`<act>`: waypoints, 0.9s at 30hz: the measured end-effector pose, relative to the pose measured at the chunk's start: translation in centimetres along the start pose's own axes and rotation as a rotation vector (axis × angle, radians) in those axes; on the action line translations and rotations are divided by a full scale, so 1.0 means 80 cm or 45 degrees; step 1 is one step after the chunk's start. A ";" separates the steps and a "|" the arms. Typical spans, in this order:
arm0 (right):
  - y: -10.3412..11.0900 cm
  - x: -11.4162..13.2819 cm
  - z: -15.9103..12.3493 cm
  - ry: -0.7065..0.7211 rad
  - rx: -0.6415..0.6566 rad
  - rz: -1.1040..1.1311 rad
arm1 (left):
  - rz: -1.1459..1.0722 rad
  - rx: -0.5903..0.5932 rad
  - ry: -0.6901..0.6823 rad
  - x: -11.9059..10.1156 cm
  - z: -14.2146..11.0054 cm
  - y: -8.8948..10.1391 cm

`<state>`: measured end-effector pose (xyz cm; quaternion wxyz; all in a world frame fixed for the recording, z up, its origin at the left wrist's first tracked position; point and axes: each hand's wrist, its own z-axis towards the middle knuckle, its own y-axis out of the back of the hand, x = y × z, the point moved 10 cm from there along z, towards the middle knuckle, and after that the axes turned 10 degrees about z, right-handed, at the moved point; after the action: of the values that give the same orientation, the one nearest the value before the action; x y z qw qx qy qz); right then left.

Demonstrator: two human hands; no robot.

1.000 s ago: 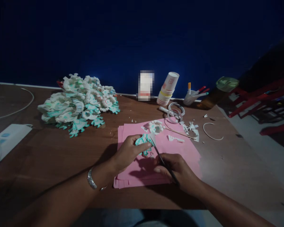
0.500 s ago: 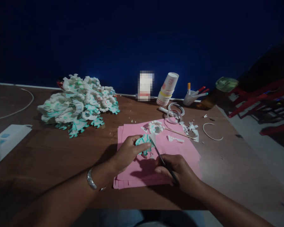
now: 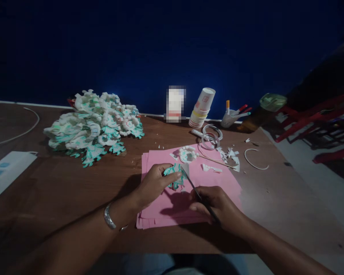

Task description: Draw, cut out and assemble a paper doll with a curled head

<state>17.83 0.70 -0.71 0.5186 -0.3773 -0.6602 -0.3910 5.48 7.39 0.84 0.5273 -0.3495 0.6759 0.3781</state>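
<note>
The left hand (image 3: pixel 157 182) is pinching a white paper cutout (image 3: pixel 172 183) with green markings, thumb lying over it, and is holding it above a stack of pink sheets (image 3: pixel 160 157) near the middle of the table's (image 3: pixel 109 179) front edge. The right hand (image 3: pixel 218 202) is closing around the dark handles of a pair of scissors (image 3: pixel 193 186), whose tips are meeting the cutout's right side; whether the blades are parting, I cannot tell. A white paper ring (image 3: pixel 183 156) is lying on the stack's far edge, with white scraps (image 3: pixel 232 154) scattering toward the table's right edge. Similar green-marked pieces (image 3: pixel 87 103) are piling up toward the far left corner, and stacked paper cups (image 3: pixel 203 101) are leaning by the back edge.
</note>
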 end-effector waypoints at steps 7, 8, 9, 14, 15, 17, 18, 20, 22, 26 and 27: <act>0.001 0.001 0.002 0.033 -0.018 -0.021 | 0.025 0.022 0.002 0.004 0.000 -0.003; 0.001 0.001 0.002 0.034 -0.019 -0.029 | 0.020 0.023 -0.005 0.004 0.000 -0.003; 0.002 0.001 0.003 0.035 -0.018 -0.038 | 0.014 0.024 -0.012 0.004 0.001 -0.003; 0.002 0.005 0.003 0.055 -0.012 -0.040 | -0.036 0.034 -0.012 0.008 0.002 -0.005; 0.002 0.006 0.003 0.058 -0.015 -0.040 | -0.047 0.032 -0.006 0.009 0.002 -0.005; 0.001 0.007 0.003 0.061 -0.023 -0.042 | -0.063 0.034 0.012 0.011 0.002 -0.006; 0.002 0.006 0.003 0.060 -0.028 -0.041 | -0.068 0.035 0.024 0.012 0.002 -0.006; 0.001 0.004 0.003 0.056 -0.032 -0.034 | -0.074 0.035 0.040 0.013 0.001 -0.007; 0.002 0.001 0.003 0.047 -0.037 -0.033 | -0.087 0.040 0.035 0.012 0.001 -0.008; 0.001 0.003 0.003 0.041 -0.035 -0.036 | -0.118 0.038 0.008 0.010 0.002 -0.008; 0.001 0.005 0.003 0.048 -0.031 -0.029 | -0.118 0.035 0.009 0.010 0.002 -0.008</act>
<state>17.76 0.96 -0.36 0.5217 -0.3687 -0.6497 -0.4120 5.94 7.15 -0.06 0.5465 -0.3745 0.6660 0.3429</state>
